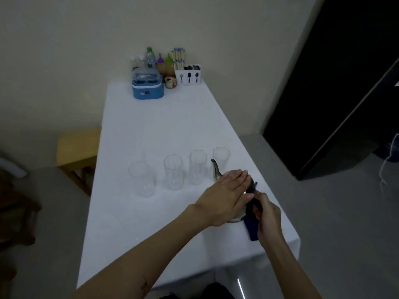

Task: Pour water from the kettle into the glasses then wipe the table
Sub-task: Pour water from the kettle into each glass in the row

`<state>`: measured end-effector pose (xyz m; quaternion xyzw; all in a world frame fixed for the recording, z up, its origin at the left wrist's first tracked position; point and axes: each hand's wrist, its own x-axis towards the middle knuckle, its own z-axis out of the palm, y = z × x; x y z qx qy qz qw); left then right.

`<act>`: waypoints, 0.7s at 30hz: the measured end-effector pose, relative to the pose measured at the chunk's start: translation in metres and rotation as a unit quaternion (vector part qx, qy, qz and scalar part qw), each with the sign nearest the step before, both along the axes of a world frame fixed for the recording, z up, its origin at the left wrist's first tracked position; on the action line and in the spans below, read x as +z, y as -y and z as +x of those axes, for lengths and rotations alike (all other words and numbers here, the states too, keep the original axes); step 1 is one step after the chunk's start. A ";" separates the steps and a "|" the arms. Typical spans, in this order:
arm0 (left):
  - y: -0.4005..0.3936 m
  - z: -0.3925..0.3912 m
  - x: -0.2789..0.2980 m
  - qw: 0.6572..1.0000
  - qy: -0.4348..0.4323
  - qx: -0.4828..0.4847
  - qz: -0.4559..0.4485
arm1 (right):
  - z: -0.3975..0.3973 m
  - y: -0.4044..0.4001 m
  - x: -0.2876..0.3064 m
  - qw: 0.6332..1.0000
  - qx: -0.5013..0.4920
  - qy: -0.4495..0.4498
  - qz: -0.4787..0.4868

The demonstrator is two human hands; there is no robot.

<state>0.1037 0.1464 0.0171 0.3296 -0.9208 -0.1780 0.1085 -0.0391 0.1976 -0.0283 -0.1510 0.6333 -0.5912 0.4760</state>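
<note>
White cloth covers the long table (164,126), which runs from the near edge to a pale wall. On the far end stand a blue container (147,88), several bottles (160,62) and a white cutlery holder (188,76). Across the middle, four clear glasses (174,171) stand upright in a row, all apparently empty. Near the right edge sits the metal kettle (216,172), its spout pointing at the rightmost glass, beside a dark blue cloth (251,229). My left hand (226,197) lies flat and open over the kettle's lid. My right hand (266,216) is curled around the kettle's dark handle.
</note>
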 end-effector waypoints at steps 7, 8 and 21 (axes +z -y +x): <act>-0.013 0.082 0.006 0.995 -0.021 0.093 -0.019 | 0.076 0.012 0.015 0.995 0.094 0.012 -0.016; -0.013 0.091 0.008 0.993 -0.028 0.110 -0.016 | 0.085 0.015 0.018 0.994 0.111 0.016 -0.015; 0.005 0.154 0.010 0.962 -0.103 0.236 0.097 | 0.142 0.063 0.047 0.960 0.237 -0.141 0.042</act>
